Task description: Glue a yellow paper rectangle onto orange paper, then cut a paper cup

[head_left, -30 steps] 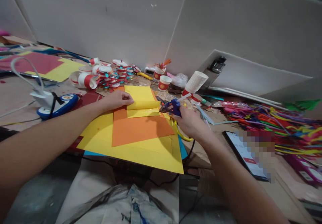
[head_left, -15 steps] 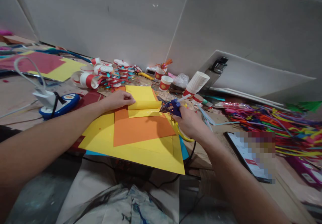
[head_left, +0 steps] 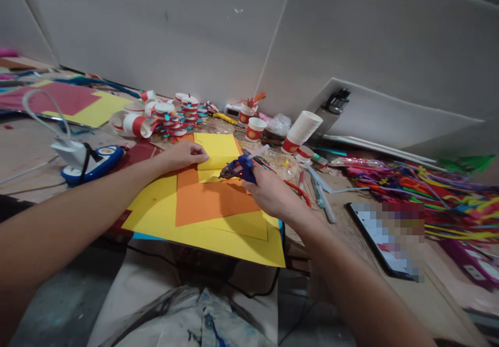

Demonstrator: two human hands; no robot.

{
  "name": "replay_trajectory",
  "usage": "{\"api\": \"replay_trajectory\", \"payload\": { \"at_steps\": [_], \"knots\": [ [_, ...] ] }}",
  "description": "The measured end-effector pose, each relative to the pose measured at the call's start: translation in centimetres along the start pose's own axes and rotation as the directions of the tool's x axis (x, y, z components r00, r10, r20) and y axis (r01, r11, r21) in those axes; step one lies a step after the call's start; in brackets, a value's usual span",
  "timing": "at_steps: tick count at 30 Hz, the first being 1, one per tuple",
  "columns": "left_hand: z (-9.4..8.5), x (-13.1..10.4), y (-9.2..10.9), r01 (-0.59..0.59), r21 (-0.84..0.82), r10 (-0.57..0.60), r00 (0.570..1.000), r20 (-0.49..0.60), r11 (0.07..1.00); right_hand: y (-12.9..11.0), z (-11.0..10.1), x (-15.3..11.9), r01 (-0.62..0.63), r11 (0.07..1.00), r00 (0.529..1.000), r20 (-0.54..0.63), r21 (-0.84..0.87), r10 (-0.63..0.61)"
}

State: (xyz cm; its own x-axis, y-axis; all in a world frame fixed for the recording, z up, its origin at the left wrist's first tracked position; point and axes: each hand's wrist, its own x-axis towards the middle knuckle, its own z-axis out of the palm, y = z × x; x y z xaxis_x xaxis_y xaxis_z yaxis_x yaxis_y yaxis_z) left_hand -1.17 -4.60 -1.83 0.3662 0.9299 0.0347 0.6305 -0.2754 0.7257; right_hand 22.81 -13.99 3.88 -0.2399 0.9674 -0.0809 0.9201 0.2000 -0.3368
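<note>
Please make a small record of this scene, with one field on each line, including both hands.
Left hand: fingers at the left edge of the small yellow paper
Right hand: grips a blue glue gun over that paper; tip contact unclear
Underneath: orange sheet, then large yellow sheet
Far side: leaning stack of paper cups
Left side: blue-and-white power strip
Right side: phone, colourful strands

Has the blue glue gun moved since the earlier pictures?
Yes: against the orange sheet, the blue glue gun has moved left, from the right edge of the small yellow paper towards the left hand.
</note>
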Motion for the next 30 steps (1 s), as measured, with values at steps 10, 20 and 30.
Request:
{"api": "replay_trajectory", "payload": {
  "at_steps": [10,20,30],
  "knots": [
    [0.0,0.1,-0.3,-0.011,-0.019,0.011,1.0,0.003,1.0,1.4,-1.1,-0.6,-0.086,0.989,0.996,-0.001,-0.117,0.086],
    [0.0,-0.1,0.2,-0.022,-0.009,0.022,1.0,-0.01,1.0,-1.3,0.7,1.3,0.031,0.997,0.999,0.008,-0.065,-0.031],
    [0.0,0.1,-0.2,-0.03,-0.019,0.03,1.0,0.008,0.999,-1.1,1.0,1.1,0.037,0.999,0.999,0.004,-0.041,-0.036]
  ]
}}
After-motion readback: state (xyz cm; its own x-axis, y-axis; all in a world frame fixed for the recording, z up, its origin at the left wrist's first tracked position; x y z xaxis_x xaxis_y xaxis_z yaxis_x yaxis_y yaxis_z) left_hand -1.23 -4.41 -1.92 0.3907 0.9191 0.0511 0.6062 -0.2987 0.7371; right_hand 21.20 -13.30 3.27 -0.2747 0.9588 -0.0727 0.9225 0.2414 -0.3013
